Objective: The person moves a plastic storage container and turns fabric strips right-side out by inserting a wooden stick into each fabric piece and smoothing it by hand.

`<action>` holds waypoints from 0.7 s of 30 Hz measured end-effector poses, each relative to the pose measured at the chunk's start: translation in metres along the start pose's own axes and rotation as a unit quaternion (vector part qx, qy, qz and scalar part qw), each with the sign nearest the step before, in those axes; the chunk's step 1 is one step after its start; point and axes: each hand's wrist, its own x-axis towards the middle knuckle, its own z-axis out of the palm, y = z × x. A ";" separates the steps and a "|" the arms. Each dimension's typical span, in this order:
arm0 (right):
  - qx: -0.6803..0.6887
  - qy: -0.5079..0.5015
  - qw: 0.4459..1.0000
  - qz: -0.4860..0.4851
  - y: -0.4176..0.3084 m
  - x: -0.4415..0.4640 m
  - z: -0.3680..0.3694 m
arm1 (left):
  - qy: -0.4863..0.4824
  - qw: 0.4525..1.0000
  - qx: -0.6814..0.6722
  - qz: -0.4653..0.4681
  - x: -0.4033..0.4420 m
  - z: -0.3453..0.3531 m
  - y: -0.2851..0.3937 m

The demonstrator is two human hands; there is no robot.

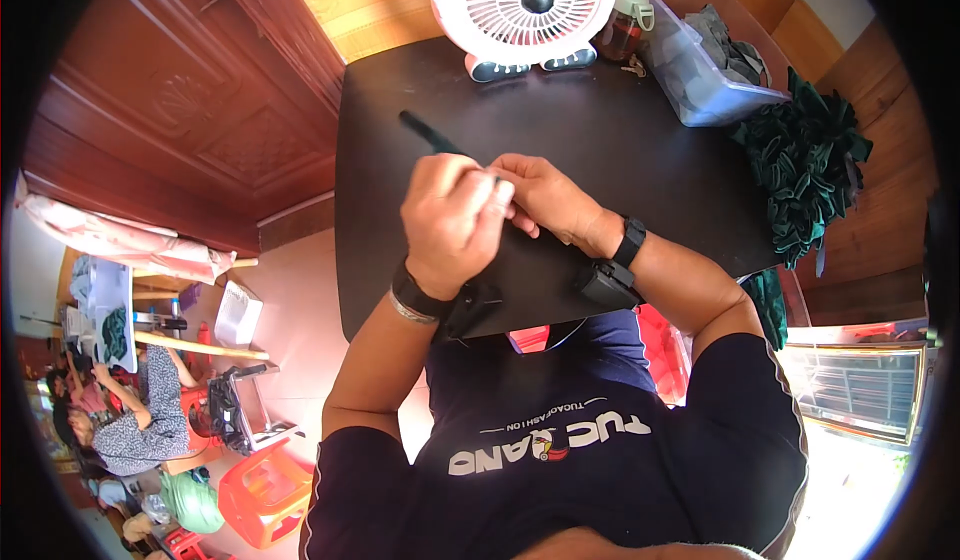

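Observation:
My left hand (452,215) is closed, its fingers wrapped round a narrow dark strip (428,132). One end of the strip sticks out past the knuckles toward the upper left, over the black table (600,130). My right hand (555,200) is pinched beside it, its fingertips meeting those of the left. A small dark bit shows between the fingers, so both hands seem to hold the same piece. Its exact kind is unclear, and the fingers hide the rest. At the table's right edge hangs a bunch of ruffled dark green velvet fabric (805,165).
A white fan (525,5) stands at the table's back. To its right are a lidded jar (625,25) and a clear plastic bin (715,108) with grey cloth inside. On the floor at left are a red stool (262,495) and a seated person (150,415).

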 end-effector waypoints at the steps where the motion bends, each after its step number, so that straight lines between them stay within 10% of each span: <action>1: 0.028 0.011 0.999 -0.012 0.001 0.002 -0.002 | -0.035 0.999 -0.012 -0.008 -0.002 0.003 0.001; 7: 0.069 0.058 0.991 -0.099 -0.007 0.000 -0.008 | -0.112 0.993 -0.039 -0.019 0.000 0.006 -0.004; 12: -0.001 0.099 0.980 -0.172 -0.002 0.003 -0.010 | 0.015 0.950 -0.213 -0.229 -0.005 -0.010 -0.014; 16: -0.061 0.082 0.976 -0.191 0.000 0.001 -0.008 | 0.214 0.882 -0.267 -0.323 0.002 -0.020 -0.025; 21: -0.151 0.063 0.962 -0.219 0.008 0.000 0.006 | 0.101 0.728 -0.560 -0.383 0.006 -0.026 -0.034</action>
